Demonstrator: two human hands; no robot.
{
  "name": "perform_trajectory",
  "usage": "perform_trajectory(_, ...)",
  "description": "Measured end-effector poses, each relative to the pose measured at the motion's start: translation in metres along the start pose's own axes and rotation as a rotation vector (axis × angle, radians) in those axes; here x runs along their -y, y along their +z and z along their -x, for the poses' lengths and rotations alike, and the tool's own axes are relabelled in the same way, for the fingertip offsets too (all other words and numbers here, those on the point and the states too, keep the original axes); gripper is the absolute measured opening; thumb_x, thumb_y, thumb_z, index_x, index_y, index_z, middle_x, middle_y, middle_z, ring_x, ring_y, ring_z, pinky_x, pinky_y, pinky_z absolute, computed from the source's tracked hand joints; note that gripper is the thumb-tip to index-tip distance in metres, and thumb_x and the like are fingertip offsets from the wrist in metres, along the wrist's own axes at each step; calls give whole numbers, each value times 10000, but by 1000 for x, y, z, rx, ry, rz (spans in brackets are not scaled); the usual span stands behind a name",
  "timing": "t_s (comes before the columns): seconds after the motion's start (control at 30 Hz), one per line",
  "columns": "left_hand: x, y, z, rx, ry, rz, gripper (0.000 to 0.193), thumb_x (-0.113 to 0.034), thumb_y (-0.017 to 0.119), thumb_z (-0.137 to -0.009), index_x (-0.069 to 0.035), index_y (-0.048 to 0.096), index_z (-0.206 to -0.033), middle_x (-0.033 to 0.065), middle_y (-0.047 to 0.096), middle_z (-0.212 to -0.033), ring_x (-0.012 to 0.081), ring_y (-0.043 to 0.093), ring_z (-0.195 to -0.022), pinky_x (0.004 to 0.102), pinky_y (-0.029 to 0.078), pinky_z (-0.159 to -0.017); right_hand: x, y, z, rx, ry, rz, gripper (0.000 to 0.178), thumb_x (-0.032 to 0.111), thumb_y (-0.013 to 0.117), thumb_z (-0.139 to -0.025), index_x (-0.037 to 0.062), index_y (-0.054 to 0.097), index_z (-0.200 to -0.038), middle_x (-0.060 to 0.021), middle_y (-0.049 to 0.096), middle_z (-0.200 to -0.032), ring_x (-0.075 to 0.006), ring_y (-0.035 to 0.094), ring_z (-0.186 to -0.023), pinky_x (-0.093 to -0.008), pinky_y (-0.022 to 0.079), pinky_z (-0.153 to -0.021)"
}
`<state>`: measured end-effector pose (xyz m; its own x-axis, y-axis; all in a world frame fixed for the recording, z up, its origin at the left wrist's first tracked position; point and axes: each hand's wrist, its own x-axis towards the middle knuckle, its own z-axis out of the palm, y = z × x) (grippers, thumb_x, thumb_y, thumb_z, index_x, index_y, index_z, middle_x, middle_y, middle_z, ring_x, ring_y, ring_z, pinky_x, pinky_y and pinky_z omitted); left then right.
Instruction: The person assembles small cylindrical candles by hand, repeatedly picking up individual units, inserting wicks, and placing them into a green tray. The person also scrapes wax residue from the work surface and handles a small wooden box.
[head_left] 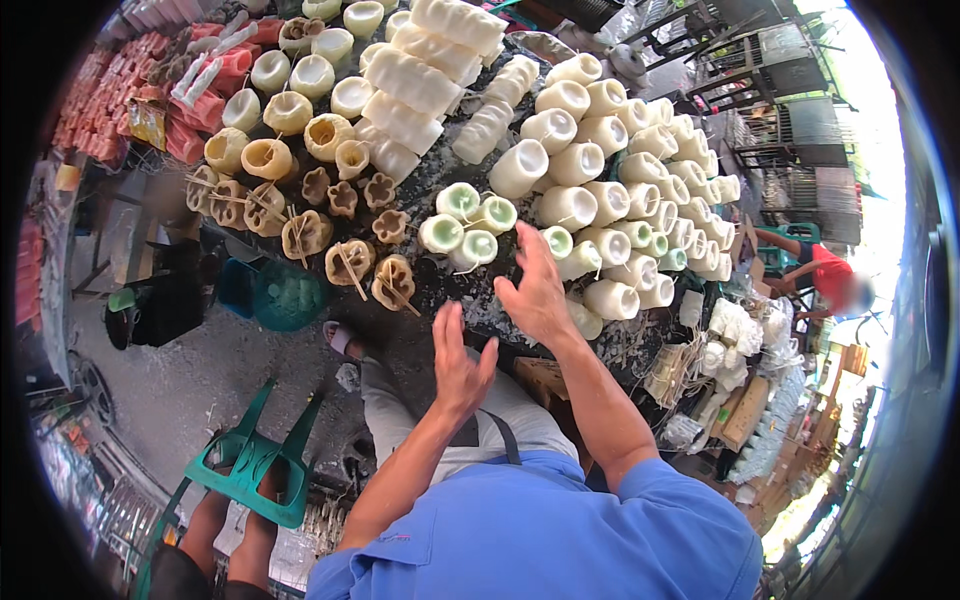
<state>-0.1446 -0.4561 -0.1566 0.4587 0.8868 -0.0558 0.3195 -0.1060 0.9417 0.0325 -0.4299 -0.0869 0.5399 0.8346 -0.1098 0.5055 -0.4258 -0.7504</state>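
My right hand reaches over the front of the worktable with its fingers apart. Its fingertips lie between a group of candles with pale green centres and the rows of white candles; whether they touch any cannot be told. Nothing shows in that hand. Lower and to its left, my left hand hangs in front of the table edge, fingers stretched out and holding nothing. Brown hollow wax cups, some with thin sticks across their tops, stand left of the green-centred candles.
Ribbed white wax blocks lie farther back, with pink wax pieces at far left. Behind me at lower left stands a green plastic chair, legs of another person beside it. A person in red is at right, beyond white bundles.
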Motion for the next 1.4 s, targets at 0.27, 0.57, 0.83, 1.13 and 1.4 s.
perform_trajectory(0.27,-2,88,-80,-389,-130,-35,851,-89,847,-830,51,414,-1549,254,493,-1497,429,499,-1418,482,419,-1192,-30,-13,-92,413,-167,150,734,-70,614,-792,48,500,-1507,-242,525,-1536,-452,491,-1459,-483,424,-1224)
perform_trajectory(0.57,20,85,-75,-553,-22,-128,695,-92,914,-787,-67,614,-1414,215,599,-1367,425,633,-1225,498,545,-1034,-24,-21,-47,312,-297,112,484,-44,677,-812,-9,606,-1289,-245,646,-1282,-490,654,-1169,-514,547,-1008)
perform_trajectory(0.83,20,73,-66,-508,55,-73,618,-53,864,-818,-69,638,-1393,224,628,-1401,424,595,-1357,478,509,-1120,-35,-9,-16,144,-281,77,522,-10,728,-815,-16,565,-1311,-302,598,-1298,-551,622,-1138,-561,531,-980)
perform_trajectory(1.13,20,67,-99,-527,173,-187,594,-124,950,-764,-12,639,-1258,340,440,-1609,492,401,-1556,525,427,-1228,-16,-22,-92,528,-379,377,605,-22,686,-813,-2,563,-1406,-274,648,-1295,-479,627,-1233,-507,517,-1080)
perform_trajectory(1.4,14,64,-79,-513,58,-179,653,-123,955,-770,-8,635,-1327,262,512,-1461,440,553,-1336,504,505,-1110,-20,-42,-99,596,-398,362,609,89,713,-862,8,594,-1455,-208,601,-1515,-429,594,-1374,-458,474,-1183)
